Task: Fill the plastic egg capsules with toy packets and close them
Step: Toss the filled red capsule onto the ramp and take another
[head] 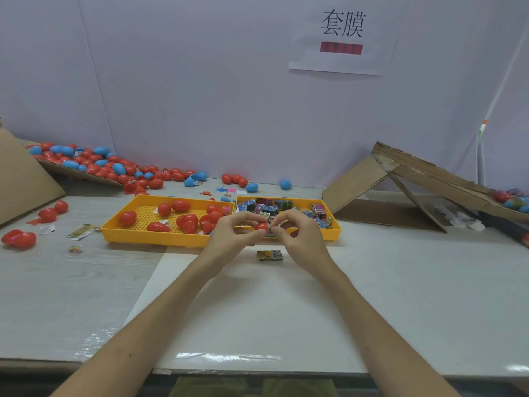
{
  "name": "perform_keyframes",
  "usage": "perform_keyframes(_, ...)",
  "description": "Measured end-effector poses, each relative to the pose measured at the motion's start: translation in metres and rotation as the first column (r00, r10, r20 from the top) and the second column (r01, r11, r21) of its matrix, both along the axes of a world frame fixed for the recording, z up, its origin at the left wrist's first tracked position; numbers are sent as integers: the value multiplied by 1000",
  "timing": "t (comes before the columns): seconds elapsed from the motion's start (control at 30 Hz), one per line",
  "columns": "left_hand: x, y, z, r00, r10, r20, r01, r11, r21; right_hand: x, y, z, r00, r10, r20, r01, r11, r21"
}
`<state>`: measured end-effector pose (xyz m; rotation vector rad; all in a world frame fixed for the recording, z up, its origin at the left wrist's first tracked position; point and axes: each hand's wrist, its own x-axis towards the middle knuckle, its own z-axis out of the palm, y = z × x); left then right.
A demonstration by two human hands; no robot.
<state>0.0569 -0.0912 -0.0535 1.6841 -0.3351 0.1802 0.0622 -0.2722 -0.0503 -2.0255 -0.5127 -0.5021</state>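
Observation:
My left hand [233, 232] grips a red egg capsule half [262, 227] in front of the yellow trays. My right hand [297, 233] pinches a toy packet [271, 229] right at the capsule's open side. Another toy packet [270, 255] lies on the white mat just below my hands. The left yellow tray [148, 237] holds several red egg capsules [189, 222]. The right yellow tray [333, 229] holds several toy packets [274, 206].
A heap of red and blue eggs [94, 163] spills from a cardboard sheet at the back left. Loose red capsules [20, 239] and a packet [81, 232] lie at the left. A folded cardboard ramp [406, 190] stands at the right, with eggs [513, 200] behind it.

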Motion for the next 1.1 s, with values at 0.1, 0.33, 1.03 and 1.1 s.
perform_keyframes(0.1, -1, 0, 1, 1000, -13, -19, 12, 999, -46, -1, 0, 0, 1000, 2, 7, -2, 1000, 2)
perform_keyframes(0.33, 2, -2, -1, 998, 57, 11, -57, 998, 28, -2, 1, 0, 1000, 8, 17, -7, 999, -45)
perform_keyframes(1.03, 4, 1, -3, 993, 117, 34, -120, 988, 95, 0, 0, -1, 1000, 17, 11, -16, 999, -36)
perform_keyframes(1.1, 4, 1, -3, 993, 111, 36, -114, 989, 94, 0, 0, -2, 1000, 17, 9, -17, 999, -33)
